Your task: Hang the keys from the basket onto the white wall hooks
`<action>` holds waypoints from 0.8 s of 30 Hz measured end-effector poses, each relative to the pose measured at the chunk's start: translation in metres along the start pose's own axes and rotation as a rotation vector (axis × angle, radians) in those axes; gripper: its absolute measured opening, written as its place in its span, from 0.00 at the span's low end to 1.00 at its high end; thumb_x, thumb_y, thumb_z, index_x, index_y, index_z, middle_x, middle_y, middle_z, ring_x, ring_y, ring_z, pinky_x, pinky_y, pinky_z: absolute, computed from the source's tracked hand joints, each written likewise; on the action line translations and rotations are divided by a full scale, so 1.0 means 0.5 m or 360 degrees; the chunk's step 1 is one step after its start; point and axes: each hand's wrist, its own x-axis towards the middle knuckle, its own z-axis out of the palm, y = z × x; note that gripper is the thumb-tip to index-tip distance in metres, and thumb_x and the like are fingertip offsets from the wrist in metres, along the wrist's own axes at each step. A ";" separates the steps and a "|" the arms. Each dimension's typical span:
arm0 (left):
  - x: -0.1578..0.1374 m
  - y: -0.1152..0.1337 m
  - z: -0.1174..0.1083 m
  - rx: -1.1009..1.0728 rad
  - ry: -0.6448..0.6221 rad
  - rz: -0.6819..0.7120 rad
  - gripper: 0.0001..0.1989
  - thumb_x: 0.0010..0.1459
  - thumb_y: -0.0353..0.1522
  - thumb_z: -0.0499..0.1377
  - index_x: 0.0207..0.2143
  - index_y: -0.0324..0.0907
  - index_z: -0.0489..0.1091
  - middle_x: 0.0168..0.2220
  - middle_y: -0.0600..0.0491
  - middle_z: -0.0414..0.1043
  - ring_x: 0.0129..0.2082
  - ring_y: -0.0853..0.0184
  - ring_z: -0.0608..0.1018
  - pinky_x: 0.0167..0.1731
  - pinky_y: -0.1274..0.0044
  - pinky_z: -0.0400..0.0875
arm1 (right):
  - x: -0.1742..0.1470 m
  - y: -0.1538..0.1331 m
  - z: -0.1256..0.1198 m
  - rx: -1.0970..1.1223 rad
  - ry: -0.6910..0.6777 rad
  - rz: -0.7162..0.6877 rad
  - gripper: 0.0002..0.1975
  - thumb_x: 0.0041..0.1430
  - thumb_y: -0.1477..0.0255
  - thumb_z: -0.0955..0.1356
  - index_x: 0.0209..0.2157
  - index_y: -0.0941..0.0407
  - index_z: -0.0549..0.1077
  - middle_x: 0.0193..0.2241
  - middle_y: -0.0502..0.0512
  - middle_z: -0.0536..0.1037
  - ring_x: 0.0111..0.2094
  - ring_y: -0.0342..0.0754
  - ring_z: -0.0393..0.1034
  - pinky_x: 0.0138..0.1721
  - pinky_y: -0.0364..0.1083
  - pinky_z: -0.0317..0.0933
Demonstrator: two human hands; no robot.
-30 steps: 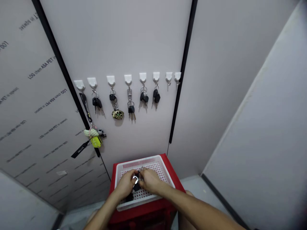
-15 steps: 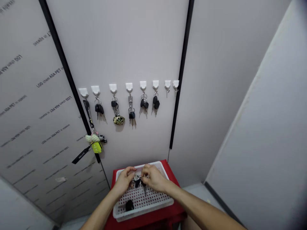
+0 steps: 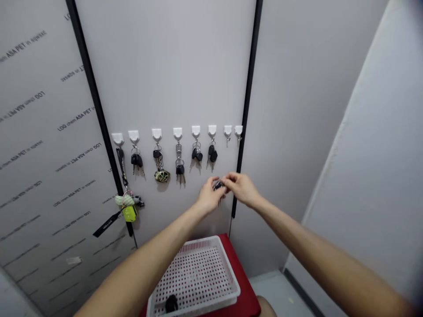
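Observation:
A bunch of keys (image 3: 218, 186) with dark heads is held between both hands in front of the wall, partly covered by the fingers. My left hand (image 3: 210, 194) is closed around it from the left. My right hand (image 3: 243, 188) pinches it from the right. Above them, two white hooks (image 3: 228, 131) at the right end of the row hold nothing. Closest on the left hangs a key set (image 3: 212, 153) with black heads. Below, a white perforated basket (image 3: 233, 275) contains a black-headed key (image 3: 171, 304).
Several hooks carry more keys, one with a round bronze-coloured charm (image 3: 162, 176). At the far left hangs a key chain with a yellow-green fob (image 3: 130, 213) and a black strap. The basket rests on a red stool (image 3: 246, 293). Black strips (image 3: 253, 66) edge the wall panel.
Both hands have risen from the basket to just under the right-hand hooks, bringing the bunch of keys along. The view has shifted a little. The black-headed key stays in the basket.

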 end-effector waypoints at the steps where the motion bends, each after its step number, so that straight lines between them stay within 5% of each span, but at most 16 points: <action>1: 0.021 0.021 0.003 -0.0001 0.0043 0.0007 0.21 0.44 0.27 0.51 0.43 0.35 0.53 0.29 0.48 0.66 0.22 0.74 0.68 0.22 0.81 0.61 | 0.022 -0.010 -0.019 -0.0023 0.0088 -0.0027 0.06 0.43 0.73 0.61 0.19 0.60 0.63 0.13 0.46 0.65 0.15 0.37 0.60 0.19 0.37 0.55; 7: 0.114 0.111 0.007 0.0019 0.0185 0.0208 0.23 0.41 0.26 0.53 0.44 0.38 0.53 0.32 0.49 0.66 0.25 0.73 0.68 0.26 0.81 0.61 | 0.148 -0.058 -0.093 -0.0068 0.0554 -0.0100 0.04 0.43 0.76 0.60 0.20 0.61 0.64 0.12 0.47 0.64 0.13 0.37 0.59 0.17 0.38 0.57; 14: 0.111 0.123 0.000 0.0439 0.0247 0.0254 0.27 0.42 0.27 0.52 0.48 0.42 0.49 0.39 0.48 0.64 0.35 0.67 0.67 0.33 0.76 0.60 | 0.204 -0.074 -0.084 -0.0429 0.0665 0.0029 0.07 0.44 0.78 0.59 0.23 0.63 0.67 0.14 0.52 0.67 0.15 0.39 0.61 0.18 0.39 0.58; 19: 0.040 0.040 -0.025 0.0401 -0.0024 0.0233 0.25 0.44 0.27 0.50 0.47 0.40 0.50 0.41 0.46 0.61 0.31 0.70 0.68 0.29 0.78 0.62 | 0.167 -0.042 -0.082 -0.0639 0.0538 0.0020 0.12 0.43 0.80 0.57 0.30 0.64 0.68 0.16 0.53 0.69 0.18 0.41 0.63 0.23 0.41 0.59; 24: -0.072 -0.153 -0.066 0.0380 -0.0259 -0.0049 0.16 0.44 0.26 0.48 0.39 0.36 0.59 0.36 0.47 0.64 0.30 0.72 0.69 0.32 0.78 0.63 | 0.057 0.040 -0.034 -0.0888 0.0601 -0.0230 0.16 0.41 0.79 0.58 0.36 0.61 0.66 0.28 0.55 0.70 0.25 0.41 0.63 0.31 0.43 0.57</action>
